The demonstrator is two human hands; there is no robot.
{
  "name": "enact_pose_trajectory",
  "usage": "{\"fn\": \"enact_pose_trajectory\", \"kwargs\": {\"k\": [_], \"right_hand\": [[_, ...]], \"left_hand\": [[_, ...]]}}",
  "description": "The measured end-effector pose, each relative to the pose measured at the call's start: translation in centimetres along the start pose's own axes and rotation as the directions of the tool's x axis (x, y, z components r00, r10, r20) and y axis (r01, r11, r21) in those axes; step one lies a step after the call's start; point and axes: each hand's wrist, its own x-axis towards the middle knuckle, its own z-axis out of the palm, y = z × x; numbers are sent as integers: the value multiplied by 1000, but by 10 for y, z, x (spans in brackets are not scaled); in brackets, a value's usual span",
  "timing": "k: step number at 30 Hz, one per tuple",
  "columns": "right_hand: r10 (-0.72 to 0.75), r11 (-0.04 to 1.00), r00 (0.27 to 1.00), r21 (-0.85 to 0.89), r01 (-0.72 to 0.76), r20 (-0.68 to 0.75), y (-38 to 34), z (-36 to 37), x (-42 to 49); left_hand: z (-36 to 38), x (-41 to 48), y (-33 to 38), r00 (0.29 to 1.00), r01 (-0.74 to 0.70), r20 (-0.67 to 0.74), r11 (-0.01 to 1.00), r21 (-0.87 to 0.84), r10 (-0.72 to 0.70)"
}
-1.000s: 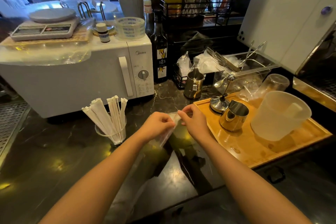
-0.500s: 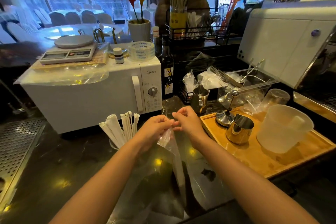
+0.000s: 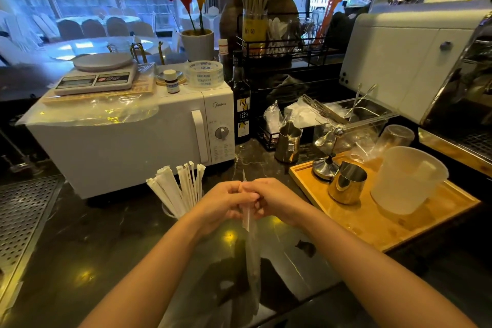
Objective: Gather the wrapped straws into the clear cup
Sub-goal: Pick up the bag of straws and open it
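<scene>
Several paper-wrapped straws (image 3: pixel 177 187) stand fanned out in a clear cup (image 3: pixel 168 212) on the dark counter, just in front of the microwave. The cup's lower part is hidden behind my left wrist. My left hand (image 3: pixel 226 204) and my right hand (image 3: pixel 275 201) meet at the centre, to the right of the cup. Both pinch the top of a clear plastic bag (image 3: pixel 251 253), which hangs down from my fingers in a narrow gathered strip.
A white microwave (image 3: pixel 133 138) stands behind the cup with a scale on top. A wooden tray (image 3: pixel 415 224) at the right carries a steel pitcher (image 3: pixel 346 182) and a frosted jug (image 3: pixel 407 181). A perforated drain grate (image 3: pixel 21 221) lies at the left.
My hands have come together and lifted the clear bag off the counter. It was spread wide half a second ago and now hangs gathered into a thin strip.
</scene>
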Motion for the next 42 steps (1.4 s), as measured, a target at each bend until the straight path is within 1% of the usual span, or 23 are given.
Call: {"fn": "enact_pose_trajectory", "kwargs": {"k": [3,8,12,16,20,26,30,34,38,42], "right_hand": [[-8,1000,1000,-23,8,4,-1,2,-1],[16,1000,999,24,-17,32,-1,8,3],[25,999,999,24,-26,45,-1,12,6],[4,999,999,-35,-3,37,-2,14,10],[-5,999,999,-46,6,34,-4,16,12],[-13,1000,1000,8,13,-6,1,19,16],[-9,997,999,78,13,-44,3,18,17],[-17,988,997,155,30,-81,2,19,17],[-29,984,995,171,45,-96,2,18,15],[-17,982,996,188,34,-89,2,14,11]], "left_hand": [[-1,-3,0,1000,17,17,999,-32,-17],[-3,1,-1,993,60,-99,993,-98,-70],[-4,0,0,989,76,-119,993,-93,-87],[-6,0,0,984,83,-150,993,-78,-94],[-9,1,-1,989,62,-134,996,-57,-69],[-14,2,-2,992,99,-72,995,-34,-101],[-16,3,-1,994,101,-28,994,-28,-102],[-12,4,2,996,72,-52,997,-6,-72],[-4,3,6,995,1,-104,1000,-1,-1],[1,2,8,991,-23,-128,997,70,32]]}}
